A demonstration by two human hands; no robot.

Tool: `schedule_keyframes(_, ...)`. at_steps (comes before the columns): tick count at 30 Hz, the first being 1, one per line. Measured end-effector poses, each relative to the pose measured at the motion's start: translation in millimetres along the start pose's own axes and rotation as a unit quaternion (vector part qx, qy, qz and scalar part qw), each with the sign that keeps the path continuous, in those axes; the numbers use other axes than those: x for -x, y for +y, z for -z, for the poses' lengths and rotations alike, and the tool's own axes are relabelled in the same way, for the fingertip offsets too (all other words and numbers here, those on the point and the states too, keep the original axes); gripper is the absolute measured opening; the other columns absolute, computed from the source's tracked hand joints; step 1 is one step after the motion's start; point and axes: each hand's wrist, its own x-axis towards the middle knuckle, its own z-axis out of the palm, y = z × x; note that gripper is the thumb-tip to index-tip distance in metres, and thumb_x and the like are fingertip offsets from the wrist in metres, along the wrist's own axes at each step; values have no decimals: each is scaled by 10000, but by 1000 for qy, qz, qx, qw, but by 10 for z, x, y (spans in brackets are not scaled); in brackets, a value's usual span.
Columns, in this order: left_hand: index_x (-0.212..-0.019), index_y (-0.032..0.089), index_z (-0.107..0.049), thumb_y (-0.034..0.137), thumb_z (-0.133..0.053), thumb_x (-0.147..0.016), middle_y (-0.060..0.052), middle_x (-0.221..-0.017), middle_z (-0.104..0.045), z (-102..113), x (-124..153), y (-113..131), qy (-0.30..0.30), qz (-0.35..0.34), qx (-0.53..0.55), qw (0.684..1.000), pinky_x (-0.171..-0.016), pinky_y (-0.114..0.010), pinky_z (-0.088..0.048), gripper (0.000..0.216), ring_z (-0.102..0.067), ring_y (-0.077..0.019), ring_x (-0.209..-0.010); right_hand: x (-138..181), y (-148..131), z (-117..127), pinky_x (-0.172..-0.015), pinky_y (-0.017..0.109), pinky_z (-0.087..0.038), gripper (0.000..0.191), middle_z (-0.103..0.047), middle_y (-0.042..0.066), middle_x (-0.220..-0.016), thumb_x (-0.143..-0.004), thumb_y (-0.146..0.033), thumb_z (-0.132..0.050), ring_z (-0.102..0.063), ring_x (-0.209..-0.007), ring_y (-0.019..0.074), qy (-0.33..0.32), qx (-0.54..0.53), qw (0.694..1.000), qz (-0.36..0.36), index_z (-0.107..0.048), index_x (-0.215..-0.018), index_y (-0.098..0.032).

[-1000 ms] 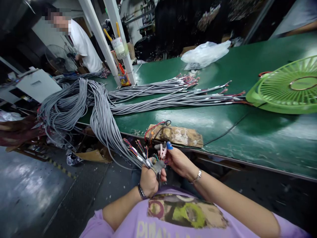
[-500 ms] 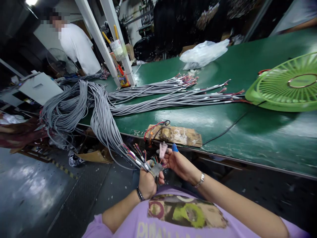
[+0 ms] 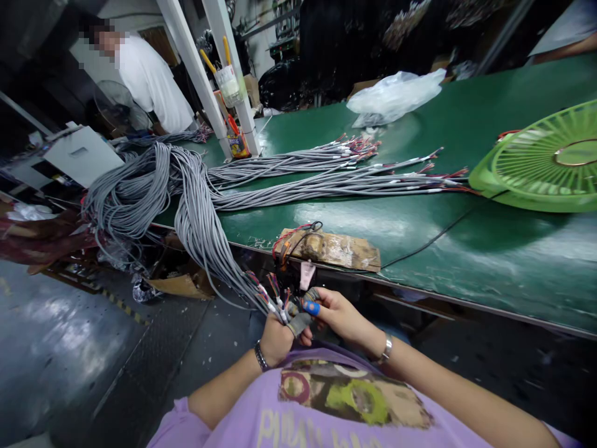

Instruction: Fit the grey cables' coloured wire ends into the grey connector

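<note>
A thick bundle of grey cables (image 3: 209, 249) hangs over the table edge, its stripped ends showing thin coloured wires (image 3: 273, 285). My left hand (image 3: 280, 336), with grey wrapping on the thumb, is closed around the bundle near these ends. Close beside it, my right hand (image 3: 333, 311) has its fingers pinched together by the wire tips; blue tape covers its thumb and grey wrapping a finger. What the right fingertips pinch is too small to make out. Just beyond the hands, a pinkish-white piece (image 3: 306, 275) hangs at the edge below a wooden board (image 3: 342, 250) with red and black leads.
More grey cables (image 3: 298, 194) lie along the green table (image 3: 433, 242). At the right is a green fan (image 3: 550, 158) with a black cord. A clear plastic bag (image 3: 396, 99) lies farther back. White posts (image 3: 219, 74) stand behind, near a person in a white shirt (image 3: 153, 81).
My right hand has moved down and left from beside the pinkish-white piece to the wire ends, and its thumb has closed in. My left hand still grips the bundle. The view has shifted slightly.
</note>
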Motion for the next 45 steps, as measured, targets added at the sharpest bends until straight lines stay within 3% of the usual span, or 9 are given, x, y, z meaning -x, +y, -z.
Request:
schedule_keyframes(4, -566, 137, -581, 423, -719, -639, -23, -442, -586, 31, 35, 23, -52, 42, -5, 998, -373, -205, -411, 325, -517, -108, -341, -55, -6, 66, -456, 219, -325, 282, -584, -23, -543, -681, -420, -702, -470, -470, 98, -47, 66, 997, 3, -569, -675, -172)
schedule_keyframes(12, -662, 139, -571, 415, -697, -656, 3, -435, -573, -7, 37, -30, 64, -2, 105, 992, -351, -189, -364, 304, -505, -101, -325, -115, 33, -24, -422, 211, -298, 339, -481, -55, -474, -639, -458, -723, -375, -416, 67, 29, 40, 999, -12, -556, -646, -163)
schedule_keyframes(21, -640, 148, -535, 371, -710, -630, 16, -431, -564, 19, 23, -32, 98, 0, 145, 985, -349, -177, -356, 283, -515, -98, -341, -42, 57, -19, -457, 216, -338, 354, -484, -50, -523, -658, -468, -718, -387, -447, 63, 34, -27, 999, -22, -547, -679, -160)
schedule_keyframes(25, -633, 144, -539, 392, -714, -621, 13, -434, -570, 43, 26, -23, 90, 0, 151, 984, -334, -185, -368, 303, -479, -86, -318, -43, 103, 46, -463, 223, -371, 372, -483, -40, -545, -722, -521, -645, -384, -453, 67, -3, -120, 992, -34, -560, -707, -159)
schedule_keyframes(31, -602, 143, -542, 395, -723, -608, 21, -421, -554, 38, -1, 133, 53, -11, 154, 987, -305, -169, -333, 310, -452, -72, -295, -197, 97, 166, -493, 232, -403, 376, -584, 19, -671, -737, -531, -623, -440, -483, 74, 64, -200, 975, -78, -607, -731, -155)
schedule_keyframes(38, -586, 144, -538, 400, -725, -600, 27, -399, -538, -44, -91, 257, 26, 5, 129, 991, -285, -167, -308, 317, -428, -67, -271, -302, -110, 112, -471, 207, -375, 394, -558, 4, -659, -711, -537, -651, -443, -506, 70, 5, -175, 983, -49, -596, -744, -148)
schedule_keyframes(42, -619, 129, -582, 373, -713, -621, 20, -412, -549, -58, -106, 165, 31, 11, 90, 995, -294, -173, -342, 276, -438, -71, -284, -253, -152, 102, -482, 214, -390, 379, -534, -18, -607, -618, -466, -752, -435, -500, 66, -27, -142, 985, -95, -581, -693, -136)
schedule_keyframes(45, -603, 131, -575, 360, -708, -634, 21, -406, -545, -56, -108, 91, 35, 12, 70, 997, -301, -173, -347, 266, -443, -74, -288, -229, -166, 104, -491, 212, -378, 384, -515, -43, -561, -543, -408, -804, -439, -491, 65, -9, -96, 988, -121, -574, -701, -145)
